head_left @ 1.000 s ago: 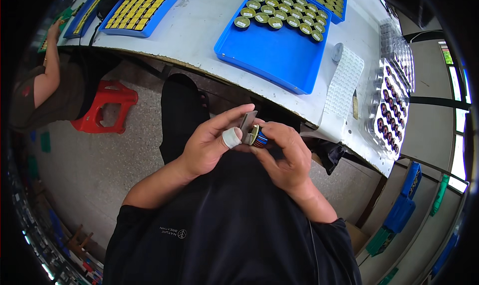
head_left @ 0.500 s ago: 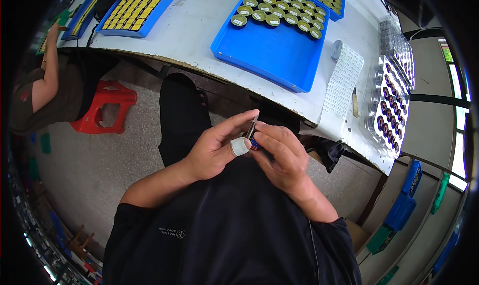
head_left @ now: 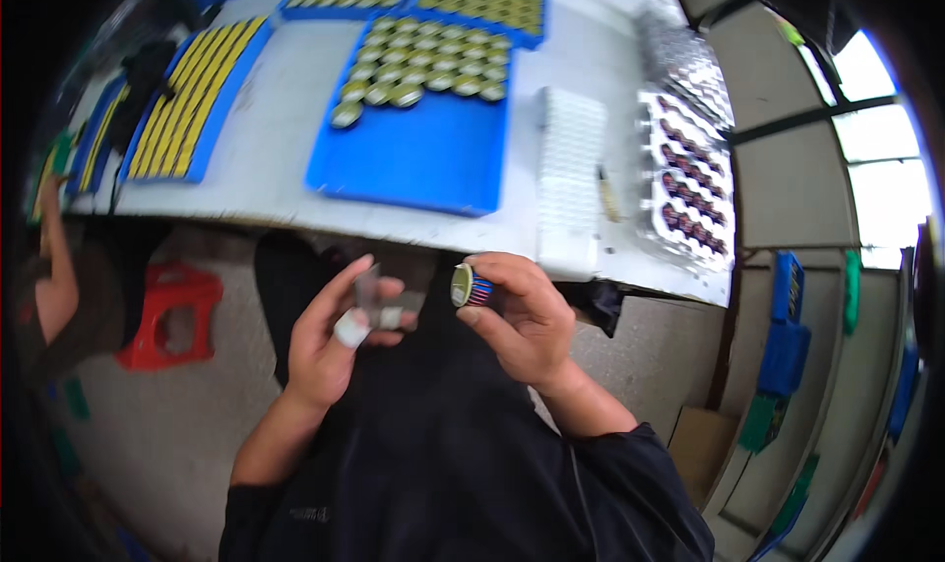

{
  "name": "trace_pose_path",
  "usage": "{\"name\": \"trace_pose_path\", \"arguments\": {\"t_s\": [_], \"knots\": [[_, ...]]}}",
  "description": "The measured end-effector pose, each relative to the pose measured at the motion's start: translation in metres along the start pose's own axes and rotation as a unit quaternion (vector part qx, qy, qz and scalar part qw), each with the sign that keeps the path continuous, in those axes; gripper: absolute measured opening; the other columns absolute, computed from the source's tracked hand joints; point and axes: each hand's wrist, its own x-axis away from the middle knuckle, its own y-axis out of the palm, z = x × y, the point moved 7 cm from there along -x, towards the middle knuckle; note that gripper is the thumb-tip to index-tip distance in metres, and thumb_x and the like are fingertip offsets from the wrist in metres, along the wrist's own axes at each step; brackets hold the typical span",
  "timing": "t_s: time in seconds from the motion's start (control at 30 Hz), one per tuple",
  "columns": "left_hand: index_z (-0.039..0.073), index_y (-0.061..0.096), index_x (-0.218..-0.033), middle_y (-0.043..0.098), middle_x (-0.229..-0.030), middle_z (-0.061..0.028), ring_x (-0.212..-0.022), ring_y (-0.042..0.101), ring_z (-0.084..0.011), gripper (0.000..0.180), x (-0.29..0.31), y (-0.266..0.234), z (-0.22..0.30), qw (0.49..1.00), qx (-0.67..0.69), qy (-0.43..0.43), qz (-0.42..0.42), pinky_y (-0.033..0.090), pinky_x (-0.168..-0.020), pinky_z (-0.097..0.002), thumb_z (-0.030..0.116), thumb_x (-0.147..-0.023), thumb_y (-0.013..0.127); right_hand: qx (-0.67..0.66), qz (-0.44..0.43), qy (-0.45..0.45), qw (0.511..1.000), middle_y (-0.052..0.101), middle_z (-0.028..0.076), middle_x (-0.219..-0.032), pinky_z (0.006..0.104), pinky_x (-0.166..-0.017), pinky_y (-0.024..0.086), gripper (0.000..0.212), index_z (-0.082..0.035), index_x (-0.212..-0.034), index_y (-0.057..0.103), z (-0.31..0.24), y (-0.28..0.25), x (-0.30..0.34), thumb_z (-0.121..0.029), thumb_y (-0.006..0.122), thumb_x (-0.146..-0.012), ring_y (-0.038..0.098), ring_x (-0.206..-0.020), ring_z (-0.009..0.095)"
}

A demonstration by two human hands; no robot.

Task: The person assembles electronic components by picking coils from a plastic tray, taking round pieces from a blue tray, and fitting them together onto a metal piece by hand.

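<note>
Between the thumb and fingers of my right hand (head_left: 527,321) is a small round part (head_left: 472,286), with a gold-green face carrying a white label and a blue and red striped side. It is held on edge, its face turned toward my left hand. My left hand (head_left: 335,331) is apart from it and pinches a thin, flat greyish piece (head_left: 367,288), too blurred to name. White tape wraps the left thumb and another finger. On the table, a blue tray (head_left: 404,173) holds rows of similar gold-green round parts at its far end.
A label sheet (head_left: 569,178) lies right of the tray, near a clear blister tray (head_left: 689,183) of dark round pieces. Another blue tray (head_left: 192,109) carries yellow strips. At left are a co-worker's arm (head_left: 59,257) and a red stool (head_left: 172,316). Bins (head_left: 785,326) stand on shelves at right.
My hands have moved apart. The right now shows the round part's labelled face, while the left has drawn away leftward with the flat piece. The view has shifted, showing more of the table.
</note>
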Motion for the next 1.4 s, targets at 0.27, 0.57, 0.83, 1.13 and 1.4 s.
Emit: {"name": "trace_pose_path", "arguments": {"t_s": [0.27, 0.57, 0.83, 1.13, 1.4], "knots": [[0.004, 0.037, -0.150, 0.059, -0.129, -0.0224, -0.097, 0.070, -0.0349, 0.051, -0.002, 0.008, -0.014, 0.999, 0.023, -0.036, -0.010, 0.060, -0.073, -0.0303, 0.016, -0.103, 0.052, 0.017, 0.166, 0.078, 0.983, 0.061, 0.013, -0.114, 0.0274, -0.085, 0.051, 0.043, 0.004, -0.125, 0.057, 0.003, -0.132, -0.044, 0.013, 0.065, -0.083, 0.061, -0.097, 0.019], [0.004, 0.039, -0.149, 0.060, -0.126, -0.0222, -0.094, 0.071, -0.0352, 0.049, -0.011, 0.024, -0.021, 0.999, -0.006, -0.045, -0.009, 0.060, -0.069, -0.0294, 0.018, -0.104, 0.052, 0.345, 0.235, 0.175, 0.892, 0.069, 0.006, -0.080, 0.0298, -0.067, 0.049, 0.030, 0.003, -0.098, 0.072, 0.077, -0.347, -0.152, -0.025, 0.073, -0.088, 0.061, -0.069, 0.015], [0.004, 0.039, -0.148, 0.061, -0.124, -0.0222, -0.091, 0.071, -0.0347, 0.048, -0.015, 0.023, -0.019, 0.998, -0.030, -0.041, 0.032, 0.060, -0.066, -0.0286, 0.018, -0.104, 0.052, 0.611, 0.002, 0.275, 0.742, 0.070, 0.011, -0.079, 0.0405, -0.067, 0.051, 0.040, -0.002, -0.089, 0.074, 0.158, -0.373, -0.206, -0.041, 0.067, -0.089, 0.062, -0.068, 0.030], [0.004, 0.040, -0.148, 0.061, -0.124, -0.0223, -0.091, 0.071, -0.0344, 0.048, -0.019, 0.021, -0.022, 0.997, -0.041, -0.045, 0.050, 0.060, -0.067, -0.0283, 0.017, -0.103, 0.054, 0.616, -0.039, 0.252, 0.745, 0.071, 0.012, -0.082, 0.0432, -0.069, 0.053, 0.032, -0.005, -0.089, 0.074, 0.171, -0.378, -0.216, -0.036, 0.067, -0.084, 0.064, -0.072, 0.035], [0.005, 0.041, -0.147, 0.061, -0.124, -0.0219, -0.091, 0.071, -0.0342, 0.048, -0.021, 0.023, -0.026, 0.998, -0.035, -0.045, 0.030, 0.060, -0.066, -0.0286, 0.017, -0.102, 0.055, 0.613, -0.006, 0.235, 0.755, 0.071, 0.014, -0.084, 0.0435, -0.069, 0.053, 0.031, -0.004, -0.088, 0.074, 0.182, -0.376, -0.205, -0.033, 0.066, -0.082, 0.064, -0.075, 0.036]]}}
